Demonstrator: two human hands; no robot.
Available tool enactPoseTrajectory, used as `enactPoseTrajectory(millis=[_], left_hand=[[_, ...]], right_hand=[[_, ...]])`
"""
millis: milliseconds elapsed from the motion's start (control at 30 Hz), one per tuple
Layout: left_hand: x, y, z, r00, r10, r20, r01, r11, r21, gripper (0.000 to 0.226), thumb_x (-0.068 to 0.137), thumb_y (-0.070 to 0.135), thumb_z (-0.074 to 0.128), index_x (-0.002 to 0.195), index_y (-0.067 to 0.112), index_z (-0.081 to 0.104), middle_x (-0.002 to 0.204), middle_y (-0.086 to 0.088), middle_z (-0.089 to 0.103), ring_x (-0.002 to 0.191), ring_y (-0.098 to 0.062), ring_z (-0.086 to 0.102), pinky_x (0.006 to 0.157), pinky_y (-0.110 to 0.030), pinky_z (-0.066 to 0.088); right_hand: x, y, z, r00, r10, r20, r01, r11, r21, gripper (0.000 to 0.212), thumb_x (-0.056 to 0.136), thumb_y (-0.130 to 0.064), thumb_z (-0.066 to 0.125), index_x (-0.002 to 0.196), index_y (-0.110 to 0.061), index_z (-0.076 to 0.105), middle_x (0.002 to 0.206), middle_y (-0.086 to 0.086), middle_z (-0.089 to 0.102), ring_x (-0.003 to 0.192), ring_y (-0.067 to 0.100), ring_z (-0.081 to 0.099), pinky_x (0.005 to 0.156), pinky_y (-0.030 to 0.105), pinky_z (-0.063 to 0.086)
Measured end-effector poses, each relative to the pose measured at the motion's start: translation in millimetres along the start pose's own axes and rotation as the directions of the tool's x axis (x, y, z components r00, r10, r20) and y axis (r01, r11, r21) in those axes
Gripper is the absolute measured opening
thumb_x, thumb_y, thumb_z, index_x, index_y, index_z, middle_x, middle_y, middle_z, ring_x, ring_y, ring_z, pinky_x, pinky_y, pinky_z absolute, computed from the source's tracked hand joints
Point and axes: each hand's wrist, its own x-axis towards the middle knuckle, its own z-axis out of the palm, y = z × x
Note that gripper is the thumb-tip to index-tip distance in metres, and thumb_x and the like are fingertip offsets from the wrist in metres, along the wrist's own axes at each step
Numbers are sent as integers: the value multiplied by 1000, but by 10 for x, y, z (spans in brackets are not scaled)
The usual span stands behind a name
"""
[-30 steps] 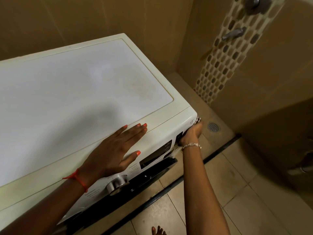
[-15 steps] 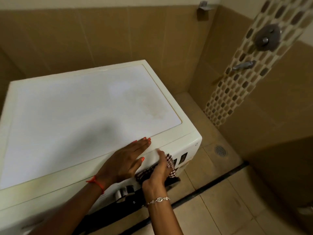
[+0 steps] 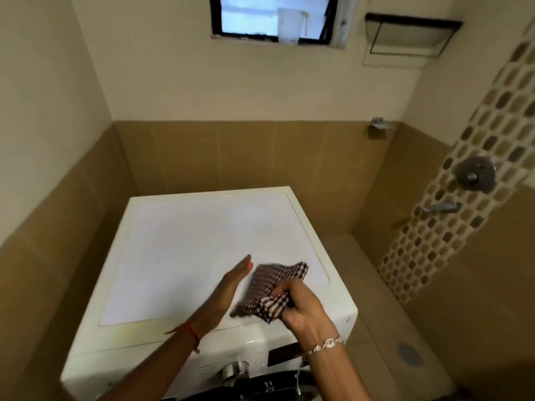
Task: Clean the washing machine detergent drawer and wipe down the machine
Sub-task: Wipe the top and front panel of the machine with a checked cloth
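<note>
A white front-loading washing machine [image 3: 179,256] fills the lower middle, its flat top facing me. Its control panel with a silver dial [image 3: 235,371] and a dark display [image 3: 285,353] shows at the front edge. My right hand [image 3: 301,308] grips a dark checked cloth [image 3: 269,287] above the front right part of the top. My left hand [image 3: 228,287] is flat with straight fingers, its palm against the cloth's left side, raised off the machine. The detergent drawer is not visible.
Tan tiled walls enclose the machine at the back and left. A mosaic strip with a shower valve [image 3: 474,173] and a tap [image 3: 440,207] runs down the right wall. A floor drain [image 3: 408,353] lies right of the machine. A small window [image 3: 269,17] sits high up.
My right hand left the front panel and rose with the cloth above the top. My left hand lifted off the machine's edge to meet the cloth. The camera tilted upward.
</note>
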Motion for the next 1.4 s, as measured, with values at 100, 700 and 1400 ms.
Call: enactPoseTrajectory(millis=[100,700,1400], left_hand=[[-89,659,-168,993,-118,-23,111,972,-210,42,92,37,48,118,8,62,113,-12,67,100,-23,65,85,-32,50],[-270,2400,-820,946,241,-217,-254,967,-30,32,87,37,59,102,10,53,103,-14,67,94,-27,65,90,-44,52],[1326,2844,1386,941,328,-85,-329,944,2,34,96,32,46,82,4,59,89,-16,68,78,-24,65,71,-33,50]], right_hand=[[-385,-277,501,972,34,231,15,979,-204,44,70,17,38,109,11,58,112,30,61,99,42,59,80,56,51],[-710,-795,2031,868,-166,469,457,639,-619,28,86,9,53,112,-1,53,102,14,66,89,24,65,69,31,59],[-787,-2890,1066,779,-553,297,617,588,-523,28,91,-9,55,110,12,54,86,16,67,59,14,69,51,21,54]])
